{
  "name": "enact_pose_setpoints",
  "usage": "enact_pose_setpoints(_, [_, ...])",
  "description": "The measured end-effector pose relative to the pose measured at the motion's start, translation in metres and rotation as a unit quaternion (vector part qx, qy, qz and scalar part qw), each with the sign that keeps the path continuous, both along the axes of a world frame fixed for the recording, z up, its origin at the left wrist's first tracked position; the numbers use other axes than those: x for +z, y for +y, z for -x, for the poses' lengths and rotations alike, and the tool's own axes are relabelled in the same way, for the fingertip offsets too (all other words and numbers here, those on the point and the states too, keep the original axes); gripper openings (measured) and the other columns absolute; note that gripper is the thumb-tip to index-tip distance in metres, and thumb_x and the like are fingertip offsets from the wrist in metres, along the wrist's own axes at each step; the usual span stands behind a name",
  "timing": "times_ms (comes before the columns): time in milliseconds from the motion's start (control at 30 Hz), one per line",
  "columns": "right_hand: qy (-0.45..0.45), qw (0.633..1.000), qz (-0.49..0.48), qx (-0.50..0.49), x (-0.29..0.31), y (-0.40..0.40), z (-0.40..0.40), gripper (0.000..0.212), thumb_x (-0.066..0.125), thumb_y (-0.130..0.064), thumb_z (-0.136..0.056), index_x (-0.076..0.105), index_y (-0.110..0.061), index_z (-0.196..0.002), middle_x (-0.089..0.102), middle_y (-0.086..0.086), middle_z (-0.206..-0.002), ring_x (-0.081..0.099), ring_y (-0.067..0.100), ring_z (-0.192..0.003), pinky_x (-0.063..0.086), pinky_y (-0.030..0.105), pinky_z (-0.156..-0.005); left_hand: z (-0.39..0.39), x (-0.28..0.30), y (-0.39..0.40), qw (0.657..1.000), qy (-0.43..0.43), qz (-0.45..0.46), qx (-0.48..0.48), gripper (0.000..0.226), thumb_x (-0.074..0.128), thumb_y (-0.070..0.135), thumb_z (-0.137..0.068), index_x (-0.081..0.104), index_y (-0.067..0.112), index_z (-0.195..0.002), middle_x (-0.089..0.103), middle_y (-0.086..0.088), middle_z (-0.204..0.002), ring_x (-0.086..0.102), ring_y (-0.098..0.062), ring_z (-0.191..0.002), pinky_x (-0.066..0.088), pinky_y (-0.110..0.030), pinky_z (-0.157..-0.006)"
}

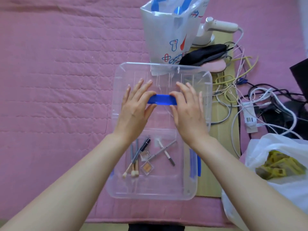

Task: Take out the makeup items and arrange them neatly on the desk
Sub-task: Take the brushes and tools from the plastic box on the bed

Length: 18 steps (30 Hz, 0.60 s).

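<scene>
Makeup items lie loose in the clear bin, nearest the person. Beyond, left hand and right hand pinch opposite ends of the blue tape on the lid. Best to peel slowly from one end, steadying the lid.

a blue-outlined figure "1" was printed on the white plastic bag beside a red mark; its other blue printing could not be read. a barcode was seen on the white power strip, its digits too small to read.
</scene>
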State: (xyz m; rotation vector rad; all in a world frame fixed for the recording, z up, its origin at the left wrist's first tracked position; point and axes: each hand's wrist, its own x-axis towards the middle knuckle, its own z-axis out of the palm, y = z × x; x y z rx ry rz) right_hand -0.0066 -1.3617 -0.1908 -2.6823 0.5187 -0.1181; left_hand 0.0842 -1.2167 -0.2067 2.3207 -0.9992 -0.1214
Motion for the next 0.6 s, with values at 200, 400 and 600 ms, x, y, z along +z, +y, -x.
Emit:
enact_pose_setpoints(200, [0.035,0.999,0.001,-0.003,-0.03,-0.028,-0.047,0.029,0.055,-0.015,-0.092,0.054,-0.015,-0.121,0.035,0.003,-0.149,0.021,0.025,-0.144,0.016,0.057,-0.115,-0.044,-0.029,-0.027,1.0,0.011,-0.017,0.004,0.025,0.057,0.017,-0.094,0.059,0.006,-0.116,0.043,-0.006,-0.147,0.028,-0.025,-0.142,0.016,-0.05,-0.117])
enact_pose_setpoints(400, [0.119,0.993,-0.018,0.019,-0.081,-0.038,-0.061,0.029,0.055,-0.018,-0.092,0.055,-0.012,-0.12,0.038,0.007,-0.145,0.03,0.027,-0.136,0.029,0.052,-0.108,-0.057,-0.079,-0.033,0.993,0.071,-0.09,-0.016,0.022,0.06,0.015,-0.092,0.059,0.006,-0.112,0.041,-0.007,-0.148,0.026,-0.023,-0.143,0.015,-0.047,-0.117])
enact_pose_setpoints(600, [0.225,0.972,0.008,0.064,-0.121,-0.039,-0.062,0.034,0.06,-0.019,-0.086,0.055,-0.012,-0.119,0.039,0.009,-0.137,0.035,0.032,-0.126,0.039,0.044,-0.098,-0.057,-0.12,-0.033,0.982,0.107,-0.151,-0.042,0.021,0.064,0.01,-0.087,0.064,0.002,-0.106,0.045,-0.01,-0.144,0.032,-0.026,-0.14,0.022,-0.048,-0.112])
